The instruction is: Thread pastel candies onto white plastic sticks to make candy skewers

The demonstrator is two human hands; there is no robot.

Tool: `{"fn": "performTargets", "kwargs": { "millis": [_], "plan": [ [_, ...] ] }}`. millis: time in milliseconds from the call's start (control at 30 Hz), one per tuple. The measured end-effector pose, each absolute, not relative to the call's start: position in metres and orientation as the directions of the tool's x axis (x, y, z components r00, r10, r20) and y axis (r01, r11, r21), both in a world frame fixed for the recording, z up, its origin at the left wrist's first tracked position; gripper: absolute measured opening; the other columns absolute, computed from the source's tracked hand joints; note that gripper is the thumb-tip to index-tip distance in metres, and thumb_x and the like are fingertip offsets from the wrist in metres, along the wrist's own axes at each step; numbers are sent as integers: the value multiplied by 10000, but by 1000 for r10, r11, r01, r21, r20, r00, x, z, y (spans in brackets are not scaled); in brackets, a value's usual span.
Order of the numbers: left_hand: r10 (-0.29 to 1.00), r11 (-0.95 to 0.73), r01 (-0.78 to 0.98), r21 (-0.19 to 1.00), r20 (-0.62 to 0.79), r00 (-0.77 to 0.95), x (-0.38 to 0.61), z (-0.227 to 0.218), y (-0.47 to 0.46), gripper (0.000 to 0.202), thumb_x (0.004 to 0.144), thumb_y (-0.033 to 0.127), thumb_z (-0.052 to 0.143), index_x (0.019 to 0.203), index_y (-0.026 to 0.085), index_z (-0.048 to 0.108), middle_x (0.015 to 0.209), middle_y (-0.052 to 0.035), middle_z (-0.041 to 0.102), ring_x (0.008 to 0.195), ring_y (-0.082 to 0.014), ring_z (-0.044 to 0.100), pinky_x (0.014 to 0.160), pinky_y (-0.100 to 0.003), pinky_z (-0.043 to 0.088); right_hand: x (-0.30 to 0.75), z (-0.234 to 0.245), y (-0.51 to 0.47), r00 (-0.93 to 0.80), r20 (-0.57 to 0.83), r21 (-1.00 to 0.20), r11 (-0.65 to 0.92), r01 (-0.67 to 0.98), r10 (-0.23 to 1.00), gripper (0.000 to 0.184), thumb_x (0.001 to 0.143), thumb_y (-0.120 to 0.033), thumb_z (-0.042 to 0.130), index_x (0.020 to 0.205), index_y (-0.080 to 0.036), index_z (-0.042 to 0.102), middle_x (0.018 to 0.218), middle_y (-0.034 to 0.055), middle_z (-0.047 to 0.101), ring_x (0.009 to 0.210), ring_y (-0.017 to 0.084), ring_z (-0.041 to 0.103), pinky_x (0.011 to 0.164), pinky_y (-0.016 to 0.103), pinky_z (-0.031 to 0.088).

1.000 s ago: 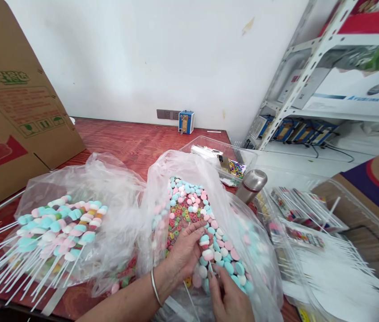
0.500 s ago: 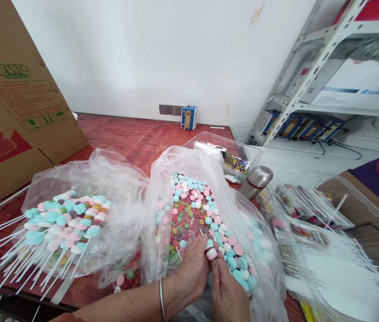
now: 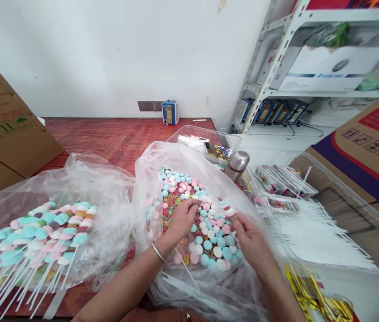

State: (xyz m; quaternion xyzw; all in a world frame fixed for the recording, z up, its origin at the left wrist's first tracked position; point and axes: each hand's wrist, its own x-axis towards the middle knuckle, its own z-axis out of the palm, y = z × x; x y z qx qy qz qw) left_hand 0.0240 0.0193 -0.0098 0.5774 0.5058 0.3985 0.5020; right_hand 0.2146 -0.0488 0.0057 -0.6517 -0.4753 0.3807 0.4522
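Right grip (image 3: 248, 233) was pinched on a skewer (image 3: 227, 208); left grip (image 3: 183, 218), closure impossible to tell, was over marshmallows (image 3: 216, 252) in a bag (image 3: 172, 154) near the table's (image 3: 108, 134) front edge.

Marshmallow skewer (image 3: 227, 208) now in right grip (image 3: 250, 235) alone

Just behind my left hand (image 3: 183, 219) I wear a slim, silver-coloured bangle (image 3: 157, 252), a smooth, rounded band with a pale shine, curving around the wrist. My left hand and my right hand (image 3: 251, 240) are both bare, and so are the forearms (image 3: 125, 279) behind them. Low at my front a strip of rust-brown garment (image 3: 157, 315) shows, and on it sits a small, shiny fastening (image 3: 188, 317), too small to make out in detail.
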Motion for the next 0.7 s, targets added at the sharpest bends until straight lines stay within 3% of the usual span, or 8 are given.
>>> {"fn": "performTargets", "kwargs": {
  "millis": [100,167,233,367,500,600,700],
  "plan": [
    [962,-209,460,863,98,254,30,-16,34,219,846,150,508,895,210,713,954,-47,714,909,-211,627,838,-324,467,243,15,-39,296,177,-799,-39,600,938,399,880,-496,462,964,-204,721,1005,92,703,988,262,609,873,385,482],
    [950,-280,525,804,154,270,36,-19,41,239,850,119,494,912,200,710,955,-62,706,916,-217,625,848,-333,464,246,16,-37,257,244,-739,8,674,935,399,867,-480,454,916,-193,727,1130,117,681,1088,281,582,956,419,444],
    [949,-297,560,773,176,261,42,-21,48,256,845,96,494,962,185,704,997,-88,692,954,-232,614,878,-353,455,239,16,-39,254,203,-757,-13,654,946,406,874,-485,442,886,-195,727,1096,111,702,1072,281,598,939,413,462],
    [940,-313,594,741,153,304,51,-24,63,308,797,55,533,1030,170,697,1078,-113,657,1023,-243,588,928,-356,432,224,17,-47,359,2,-862,-180,473,933,480,892,-534,409,963,-185,731,844,82,742,924,285,659,790,380,529],
    [937,-308,633,710,110,333,55,-27,73,273,765,41,535,946,156,703,1024,-118,650,993,-247,580,900,-352,431,220,14,-52,358,-69,-903,-211,375,931,537,873,-558,404,1031,-164,732,866,89,743,861,278,672,722,360,541],
    [943,-294,644,706,106,315,53,-27,72,227,781,65,525,917,158,682,1000,-110,651,972,-246,572,872,-351,424,216,13,-51,335,-19,-853,-190,487,942,543,910,-526,337,1045,-178,731,842,81,738,793,257,665,660,332,523],
    [949,-273,634,724,93,302,47,-25,66,182,799,101,533,892,174,670,911,-81,666,871,-228,580,808,-334,423,204,13,-37,285,14,-686,-198,700,958,448,941,-445,349,1000,-208,724,808,59,731,761,223,652,670,293,478]
  ]
}}
